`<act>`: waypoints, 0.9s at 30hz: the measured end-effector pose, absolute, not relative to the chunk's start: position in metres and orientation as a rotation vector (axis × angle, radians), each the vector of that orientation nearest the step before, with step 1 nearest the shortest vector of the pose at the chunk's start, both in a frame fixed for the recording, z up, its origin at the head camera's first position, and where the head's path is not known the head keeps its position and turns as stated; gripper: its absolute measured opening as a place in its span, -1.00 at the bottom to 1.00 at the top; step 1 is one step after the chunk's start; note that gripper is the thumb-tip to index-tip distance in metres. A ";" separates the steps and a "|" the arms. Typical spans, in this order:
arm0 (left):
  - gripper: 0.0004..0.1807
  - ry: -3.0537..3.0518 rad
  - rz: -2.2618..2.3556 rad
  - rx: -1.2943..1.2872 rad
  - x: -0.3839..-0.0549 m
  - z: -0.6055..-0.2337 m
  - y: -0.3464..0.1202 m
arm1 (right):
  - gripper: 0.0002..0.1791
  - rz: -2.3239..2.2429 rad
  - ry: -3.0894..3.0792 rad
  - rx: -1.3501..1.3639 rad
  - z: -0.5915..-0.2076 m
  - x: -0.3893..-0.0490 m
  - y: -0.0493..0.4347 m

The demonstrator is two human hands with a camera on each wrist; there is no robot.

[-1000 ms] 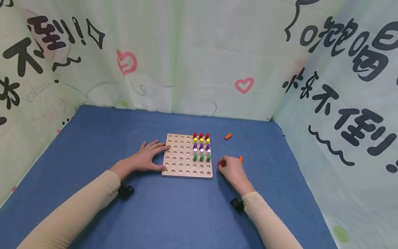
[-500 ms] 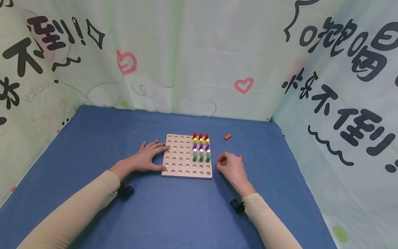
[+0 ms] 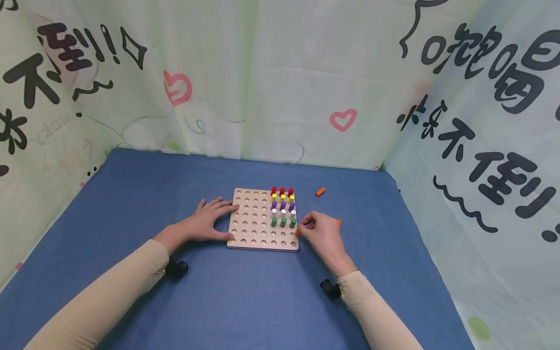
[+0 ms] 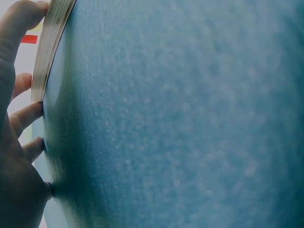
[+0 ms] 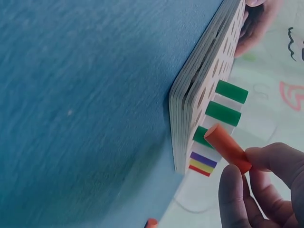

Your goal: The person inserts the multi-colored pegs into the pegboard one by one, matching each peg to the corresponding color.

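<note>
A wooden pegboard (image 3: 249, 218) lies flat on the blue cloth. Its right side carries rows of three upright pegs each: red (image 3: 282, 191), yellow (image 3: 283, 198), purple (image 3: 283, 206), white (image 3: 283, 213) and green (image 3: 283, 222). My left hand (image 3: 205, 221) rests at the board's left edge with fingers spread, thumb and index fingertip touching it. Between thumb and fingers my right hand (image 3: 324, 238) pinches an orange peg (image 5: 229, 148), held tilted over the board's right edge beside the green row. In the right wrist view its lower end points toward the holes.
One loose orange peg (image 3: 320, 192) lies on the cloth right of the board's far corner. Another orange peg (image 3: 339, 222) shows partly behind my right hand. A printed pale curtain (image 3: 280, 87) encloses the blue-covered table (image 3: 245, 301) at the back and sides.
My right hand has lifted the orange peg from beside the board and moved it left to the board's right edge. The left hand stays in place.
</note>
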State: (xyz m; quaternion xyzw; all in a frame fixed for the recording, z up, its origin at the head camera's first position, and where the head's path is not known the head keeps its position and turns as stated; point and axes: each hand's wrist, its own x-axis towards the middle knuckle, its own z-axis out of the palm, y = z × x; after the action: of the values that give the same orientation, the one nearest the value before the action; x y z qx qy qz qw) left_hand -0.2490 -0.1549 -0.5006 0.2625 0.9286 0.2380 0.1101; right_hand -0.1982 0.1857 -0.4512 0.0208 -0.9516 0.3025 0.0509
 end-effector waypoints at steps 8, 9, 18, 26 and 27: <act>-0.01 2.730 0.705 0.772 -0.250 -0.503 -0.155 | -0.94 0.897 -2.914 0.092 -0.453 -0.200 0.177; -0.02 2.729 0.708 0.773 -0.250 -0.503 -0.155 | -0.95 0.890 -2.920 0.098 -0.453 -0.200 0.176; -0.01 2.726 0.713 0.777 -0.249 -0.503 -0.156 | -0.95 0.857 -2.922 0.150 -0.455 -0.203 0.171; -0.02 2.723 0.701 0.775 -0.249 -0.501 -0.156 | -0.89 0.863 -2.900 0.190 -0.459 -0.202 0.171; -0.02 2.723 0.701 0.776 -0.249 -0.501 -0.156 | -0.89 0.863 -2.899 0.194 -0.459 -0.202 0.171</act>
State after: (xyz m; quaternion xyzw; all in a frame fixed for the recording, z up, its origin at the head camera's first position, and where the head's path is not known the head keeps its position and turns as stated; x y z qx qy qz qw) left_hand -0.2494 -0.1558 -0.5005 0.2644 0.9276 0.2389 0.1123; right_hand -0.2021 0.1714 -0.4589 0.0641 -0.9550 0.2842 0.0554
